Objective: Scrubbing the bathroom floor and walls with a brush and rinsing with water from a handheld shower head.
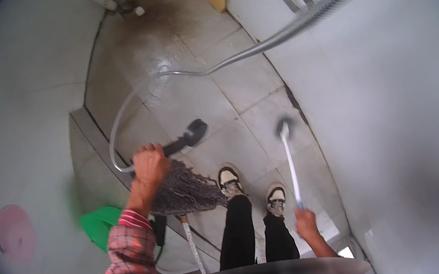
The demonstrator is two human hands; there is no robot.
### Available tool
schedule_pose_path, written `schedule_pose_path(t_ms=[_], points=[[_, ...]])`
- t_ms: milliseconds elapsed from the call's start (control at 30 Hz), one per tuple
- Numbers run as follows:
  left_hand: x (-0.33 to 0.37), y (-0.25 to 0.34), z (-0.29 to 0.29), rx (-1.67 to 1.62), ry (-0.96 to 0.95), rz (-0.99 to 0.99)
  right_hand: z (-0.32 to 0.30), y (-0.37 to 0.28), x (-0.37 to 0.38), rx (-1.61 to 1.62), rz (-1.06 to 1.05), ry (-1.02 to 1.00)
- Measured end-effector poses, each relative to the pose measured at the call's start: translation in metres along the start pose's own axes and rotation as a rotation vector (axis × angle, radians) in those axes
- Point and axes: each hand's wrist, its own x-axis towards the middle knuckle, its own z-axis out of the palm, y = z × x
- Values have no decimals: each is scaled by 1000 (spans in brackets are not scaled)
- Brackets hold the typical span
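My left hand (151,167) is closed around the handle of a black shower head (195,132), which points to the right above the tiled floor. From its handle end a silver hose (236,59) loops forward and then runs up to the right. My right hand (306,223) grips the lower end of a brush (292,166) with a long white handle. The brush's dark round head is blurred and sits low over the floor near the right wall. Wet glare shows on the tiles (214,103) beyond the shower head.
A grey string mop (185,190) lies between my left hand and my shoes (229,176). At the left are a green plastic container (99,226) and a pink round item (14,233). A white bottle-like item (103,0) is at the far left. A raised ledge (96,138) edges the floor.
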Motion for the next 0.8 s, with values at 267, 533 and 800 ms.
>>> schedule_pose_path(t_ms=[267,533,800], points=[[-32,5,23,-483,81,-419,63,-96,80,-487,-181,6],[-17,-89,0,-158,329,-252,53,-289,143,-484,-463,27],[-52,-74,29,-245,174,-116,-5,-135,33,-894,-177,-84]])
